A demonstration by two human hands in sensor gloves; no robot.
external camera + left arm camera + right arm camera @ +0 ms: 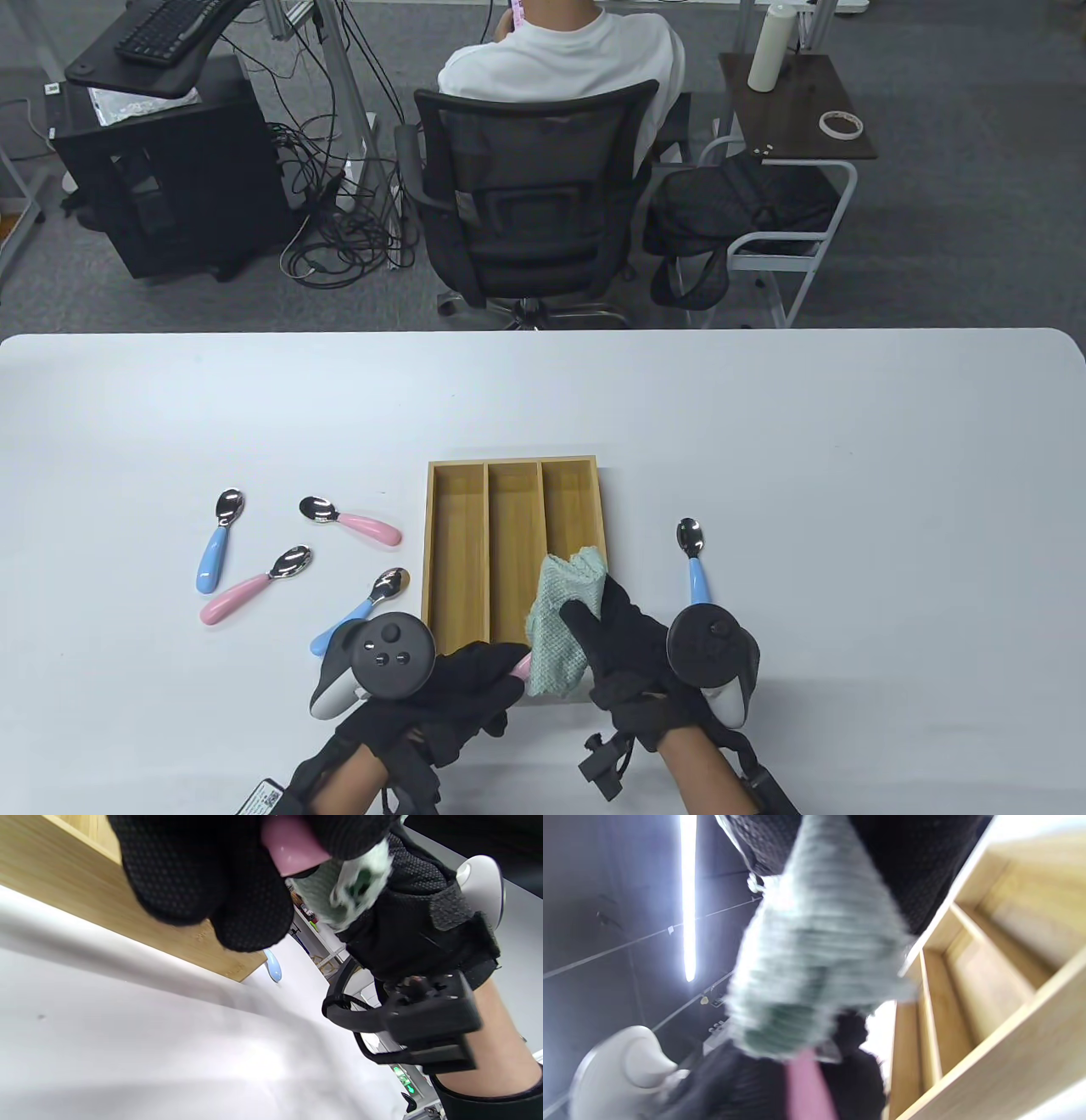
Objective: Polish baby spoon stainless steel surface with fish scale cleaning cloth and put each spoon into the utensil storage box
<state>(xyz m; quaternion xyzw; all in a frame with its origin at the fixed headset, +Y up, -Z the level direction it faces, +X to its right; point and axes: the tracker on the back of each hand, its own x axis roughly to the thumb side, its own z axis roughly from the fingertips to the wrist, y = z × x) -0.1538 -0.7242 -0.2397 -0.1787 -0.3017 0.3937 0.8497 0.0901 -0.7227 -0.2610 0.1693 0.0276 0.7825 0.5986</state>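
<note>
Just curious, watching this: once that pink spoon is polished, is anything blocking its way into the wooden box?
Nothing visible. The pink spoon is held right at the box, whose three compartments look empty; only the cloth in the right hand hangs over the right one.

Four spoons (297, 562) left of the storage box (514, 548) (one spoon (693, 560) right), all on the table (848, 509)

Office chair (534, 212), seated person (564, 51)

The pink spoon (519, 668) shows only a bit of handle between the hands; the cloth (560, 628) hides its bowl. The right wrist view is blurred throughout.
</note>
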